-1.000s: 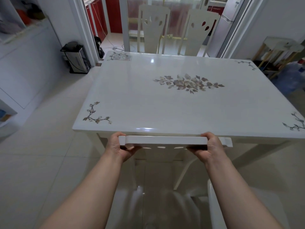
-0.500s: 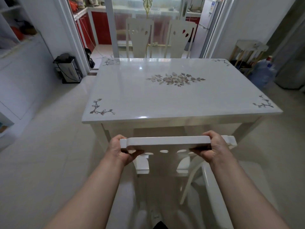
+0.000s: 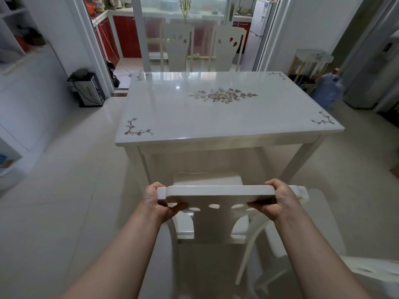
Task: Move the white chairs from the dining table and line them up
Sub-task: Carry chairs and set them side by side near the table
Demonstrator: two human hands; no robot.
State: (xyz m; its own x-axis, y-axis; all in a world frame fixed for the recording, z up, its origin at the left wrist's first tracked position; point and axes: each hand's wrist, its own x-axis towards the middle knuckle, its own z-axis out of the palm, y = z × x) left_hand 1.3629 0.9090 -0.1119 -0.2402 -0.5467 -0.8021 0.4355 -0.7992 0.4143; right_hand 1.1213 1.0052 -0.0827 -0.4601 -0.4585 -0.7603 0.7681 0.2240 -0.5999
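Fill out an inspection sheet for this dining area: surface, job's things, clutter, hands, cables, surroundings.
Surface: glossy white table with flower prints.
Job's things: near chair set back from the table; far left chair and far right chair at the table's far side; another chair at lower right.
Clutter: water bottle and small stand to the right of the table; metal bin to its left.
Hands: left hand and right hand each grip the near chair's top rail.
Cables: thin cord across the red cabinet.
Surroundings: fridge, tiled floor.
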